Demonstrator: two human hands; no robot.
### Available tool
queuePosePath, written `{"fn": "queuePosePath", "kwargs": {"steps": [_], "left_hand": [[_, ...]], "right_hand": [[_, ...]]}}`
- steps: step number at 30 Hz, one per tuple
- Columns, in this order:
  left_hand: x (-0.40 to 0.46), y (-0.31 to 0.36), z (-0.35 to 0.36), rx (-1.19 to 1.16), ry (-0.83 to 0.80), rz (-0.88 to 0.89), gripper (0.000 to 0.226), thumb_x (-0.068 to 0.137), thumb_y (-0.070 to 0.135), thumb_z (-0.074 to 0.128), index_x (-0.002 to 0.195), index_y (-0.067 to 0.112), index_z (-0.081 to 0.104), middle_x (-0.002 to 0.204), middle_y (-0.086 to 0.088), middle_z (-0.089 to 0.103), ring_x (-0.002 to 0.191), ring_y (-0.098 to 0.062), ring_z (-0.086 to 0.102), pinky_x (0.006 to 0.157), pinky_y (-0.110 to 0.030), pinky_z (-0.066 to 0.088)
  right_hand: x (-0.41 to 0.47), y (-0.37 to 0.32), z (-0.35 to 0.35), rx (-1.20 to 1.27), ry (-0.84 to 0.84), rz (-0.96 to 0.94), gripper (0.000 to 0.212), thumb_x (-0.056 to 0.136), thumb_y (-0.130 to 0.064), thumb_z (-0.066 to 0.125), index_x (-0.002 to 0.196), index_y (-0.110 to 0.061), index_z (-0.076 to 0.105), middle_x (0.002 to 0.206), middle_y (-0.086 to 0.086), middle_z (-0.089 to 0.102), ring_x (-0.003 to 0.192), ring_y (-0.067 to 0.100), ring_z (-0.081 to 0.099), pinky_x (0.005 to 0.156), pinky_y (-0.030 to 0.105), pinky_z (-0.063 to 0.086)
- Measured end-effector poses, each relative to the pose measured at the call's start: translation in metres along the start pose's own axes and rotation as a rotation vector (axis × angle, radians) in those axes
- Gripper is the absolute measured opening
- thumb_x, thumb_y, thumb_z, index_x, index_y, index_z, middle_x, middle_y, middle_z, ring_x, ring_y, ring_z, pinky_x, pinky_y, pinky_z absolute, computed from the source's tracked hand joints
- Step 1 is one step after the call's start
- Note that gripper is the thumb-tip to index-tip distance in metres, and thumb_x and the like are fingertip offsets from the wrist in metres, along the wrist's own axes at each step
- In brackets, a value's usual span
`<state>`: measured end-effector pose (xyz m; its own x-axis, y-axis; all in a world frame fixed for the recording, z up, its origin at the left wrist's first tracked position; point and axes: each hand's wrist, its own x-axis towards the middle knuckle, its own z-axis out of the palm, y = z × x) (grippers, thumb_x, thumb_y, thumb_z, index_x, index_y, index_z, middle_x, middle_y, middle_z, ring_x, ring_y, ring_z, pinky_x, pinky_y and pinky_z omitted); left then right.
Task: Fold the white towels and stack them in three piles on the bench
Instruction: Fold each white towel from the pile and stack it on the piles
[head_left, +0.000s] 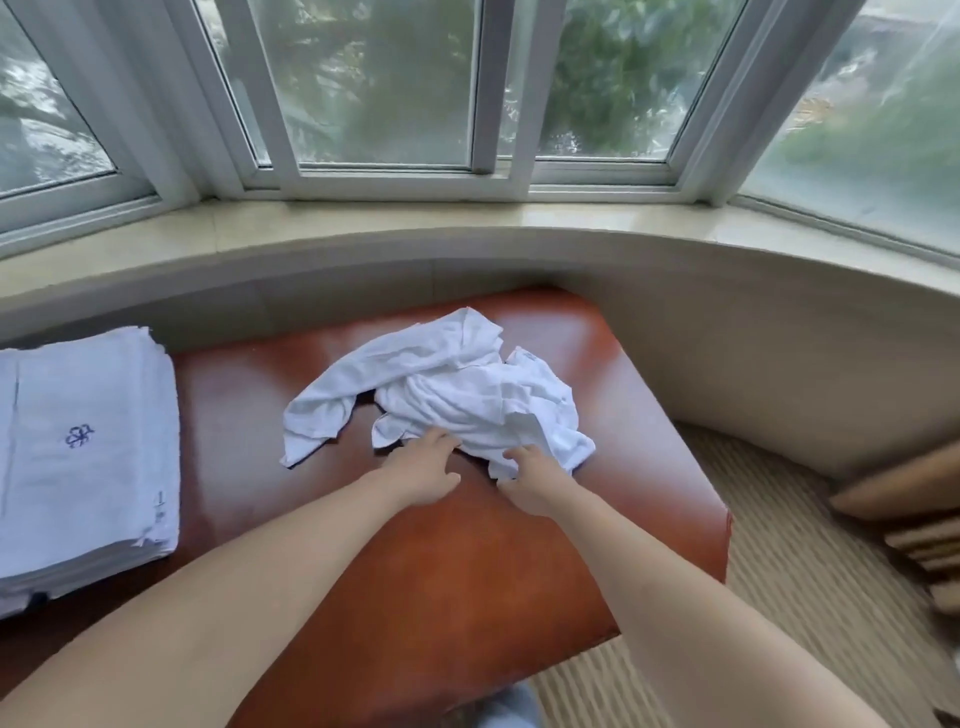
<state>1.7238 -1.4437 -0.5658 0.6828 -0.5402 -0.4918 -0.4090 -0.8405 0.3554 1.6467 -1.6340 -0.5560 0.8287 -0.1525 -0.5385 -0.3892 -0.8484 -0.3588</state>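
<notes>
A crumpled heap of white towels (447, 384) lies on the far middle of the reddish-brown leather bench (441, 561). My left hand (423, 470) reaches to the heap's near edge, its fingertips touching the cloth. My right hand (530, 480) pinches the near right edge of the heap, fingers curled into the fabric. A tall pile of folded white towels (88, 452) with a blue embroidered emblem stands on the bench's left end.
A beige curved window ledge (467, 244) runs behind the bench, below white-framed windows. Striped carpet (810, 582) lies to the right, with wooden pieces (914, 519) at the right edge.
</notes>
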Motion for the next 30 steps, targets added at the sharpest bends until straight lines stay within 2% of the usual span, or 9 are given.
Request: {"fn": "queuePosePath", "kwargs": {"steps": [3,9,12,14,16,19,22,26,30], "left_hand": [[0.026,0.008,0.005,-0.067,0.000,-0.097,0.066,0.096,0.039,0.055,0.157,0.025,0.033,0.167,0.002,0.018,0.146,-0.027,0.035,0.112,-0.044,0.041],[0.075,0.034,0.020,-0.238,-0.037,-0.244,0.064,0.098,0.036,0.056,0.156,0.022,0.035,0.165,-0.003,0.025,0.143,-0.026,0.039,0.109,-0.036,0.040],[0.091,0.045,0.026,-0.403,0.004,-0.289,0.029,0.097,0.028,0.055,0.126,0.021,0.057,0.127,-0.007,0.058,0.106,-0.020,0.057,0.082,-0.032,0.046],[0.099,0.050,0.027,-0.500,0.021,-0.325,0.013,0.100,0.029,0.050,0.104,0.018,0.057,0.099,-0.007,0.057,0.086,-0.019,0.052,0.073,-0.034,0.043],[0.103,0.052,0.025,-0.632,0.014,-0.406,0.030,0.103,0.036,0.045,0.111,0.013,0.062,0.101,-0.006,0.062,0.088,-0.019,0.054,0.076,-0.033,0.042],[0.104,0.049,0.019,-0.900,0.040,-0.646,0.055,0.104,0.056,0.037,0.139,0.018,0.057,0.134,-0.003,0.061,0.118,-0.021,0.058,0.098,-0.035,0.044],[0.099,0.041,0.011,-1.303,0.103,-0.800,0.062,0.099,0.066,0.044,0.132,0.016,0.060,0.119,0.002,0.068,0.112,-0.019,0.063,0.102,-0.037,0.048],[0.071,0.020,0.008,-1.484,0.259,-0.865,0.034,0.094,0.035,0.070,0.118,0.011,0.071,0.101,-0.001,0.074,0.089,-0.017,0.067,0.081,-0.029,0.055],[0.021,-0.013,0.013,-1.398,0.372,-0.911,0.022,0.092,0.008,0.060,0.113,0.009,0.066,0.095,-0.011,0.067,0.077,-0.023,0.063,0.075,-0.034,0.055]], "right_hand": [[0.043,0.025,-0.016,-0.061,-0.063,-0.065,0.053,0.101,-0.037,0.054,0.150,-0.018,0.046,0.163,0.001,0.028,0.142,0.027,0.040,0.113,0.036,0.037],[0.109,0.061,-0.037,-0.155,-0.127,-0.090,0.053,0.101,-0.022,0.050,0.153,-0.026,0.044,0.169,0.007,0.006,0.149,0.027,0.030,0.111,0.038,0.041],[0.130,0.061,-0.037,-0.188,-0.238,-0.123,0.060,0.101,-0.021,0.047,0.158,-0.026,0.033,0.162,0.012,0.022,0.137,0.031,0.045,0.106,0.042,0.047],[0.139,0.057,-0.034,-0.171,-0.227,-0.144,0.058,0.099,-0.019,0.046,0.155,-0.024,0.038,0.144,0.010,0.043,0.124,0.031,0.053,0.101,0.042,0.049],[0.144,0.052,-0.033,-0.128,-0.211,-0.162,0.051,0.097,-0.019,0.046,0.148,-0.019,0.050,0.136,0.006,0.055,0.121,0.028,0.056,0.100,0.038,0.049],[0.144,0.034,-0.034,-0.032,-0.261,-0.235,0.043,0.098,-0.021,0.048,0.137,-0.021,0.065,0.134,0.001,0.064,0.121,0.022,0.060,0.097,0.030,0.049],[0.134,0.003,-0.031,0.071,-0.332,-0.346,0.031,0.093,-0.020,0.053,0.107,-0.019,0.080,0.102,0.004,0.076,0.097,0.021,0.067,0.085,0.034,0.054],[0.111,-0.040,-0.014,0.208,-0.442,-0.423,0.017,0.088,-0.015,0.062,0.087,-0.005,0.076,0.079,0.006,0.070,0.077,0.019,0.065,0.069,0.028,0.048],[0.081,-0.068,0.004,0.430,-0.587,-0.377,0.015,0.089,-0.020,0.073,0.099,-0.012,0.082,0.081,-0.009,0.070,0.066,-0.004,0.059,0.065,0.010,0.042]]}}
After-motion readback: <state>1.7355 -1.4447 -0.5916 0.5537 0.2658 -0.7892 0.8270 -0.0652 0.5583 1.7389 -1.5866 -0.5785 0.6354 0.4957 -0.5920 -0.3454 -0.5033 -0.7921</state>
